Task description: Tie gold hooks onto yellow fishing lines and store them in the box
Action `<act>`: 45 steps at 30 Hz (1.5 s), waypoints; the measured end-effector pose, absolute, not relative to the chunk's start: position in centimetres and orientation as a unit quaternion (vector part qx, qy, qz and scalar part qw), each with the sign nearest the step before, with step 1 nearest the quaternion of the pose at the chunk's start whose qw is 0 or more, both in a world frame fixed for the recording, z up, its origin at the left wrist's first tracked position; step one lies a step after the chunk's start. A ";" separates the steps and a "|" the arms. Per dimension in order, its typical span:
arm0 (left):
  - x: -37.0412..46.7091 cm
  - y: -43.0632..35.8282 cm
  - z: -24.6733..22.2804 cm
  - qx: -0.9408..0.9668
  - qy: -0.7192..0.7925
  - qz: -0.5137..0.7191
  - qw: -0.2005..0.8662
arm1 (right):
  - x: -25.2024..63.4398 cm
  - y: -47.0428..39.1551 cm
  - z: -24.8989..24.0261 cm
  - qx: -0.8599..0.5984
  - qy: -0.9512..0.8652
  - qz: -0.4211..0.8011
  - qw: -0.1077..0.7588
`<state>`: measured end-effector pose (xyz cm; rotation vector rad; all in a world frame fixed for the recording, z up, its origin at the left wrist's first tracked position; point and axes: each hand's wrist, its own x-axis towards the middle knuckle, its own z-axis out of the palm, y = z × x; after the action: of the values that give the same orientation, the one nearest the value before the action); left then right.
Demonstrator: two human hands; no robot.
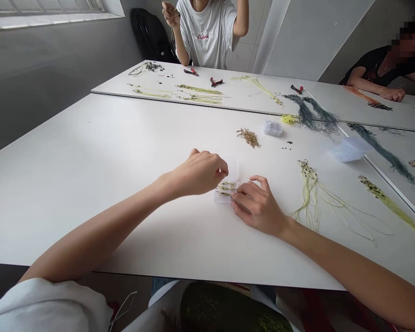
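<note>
A small clear plastic box [222,199] stands on the white table with its clear lid raised at the back. Several dark and yellow-green pieces [224,188] lie in rows inside it. Over the box's upper left side is my left hand [204,173], its fingers curled with thumb and forefinger together; anything between them is too small to make out. My right hand [257,203] rests at the box's right side, fingertips touching its edge, with the forefinger raised and the fingers apart.
Behind the box lie gold-coloured metal pieces [249,137] and a filled clear box [273,128]. Yellow-green cords [309,189] spread at right, near an open clear box [349,149]. Pliers [216,82] lie across the table, where two people sit.
</note>
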<state>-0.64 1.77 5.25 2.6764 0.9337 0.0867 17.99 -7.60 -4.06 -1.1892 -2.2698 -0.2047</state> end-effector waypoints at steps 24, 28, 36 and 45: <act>0.7 -7.4 1.1 0.936 0.326 -0.095 -0.095 | 17.9 -7.6 -4.0 -0.442 -0.853 -0.062 0.271; 1.1 -6.6 0.9 0.933 0.340 -0.080 -0.086 | 18.1 -7.4 -3.9 -0.446 -0.855 -0.073 0.256; 1.5 -3.5 0.0 0.935 0.350 0.011 -0.054 | 19.9 -5.8 -3.8 -0.506 -0.822 -0.070 0.251; 1.7 -3.7 -0.2 0.937 0.342 0.046 -0.052 | 19.8 -5.7 -3.9 -0.503 -0.818 -0.048 0.273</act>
<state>1.68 -3.74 -0.22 3.0446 1.1125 0.1499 19.84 -5.66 -3.87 -1.3544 -2.2024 -0.1286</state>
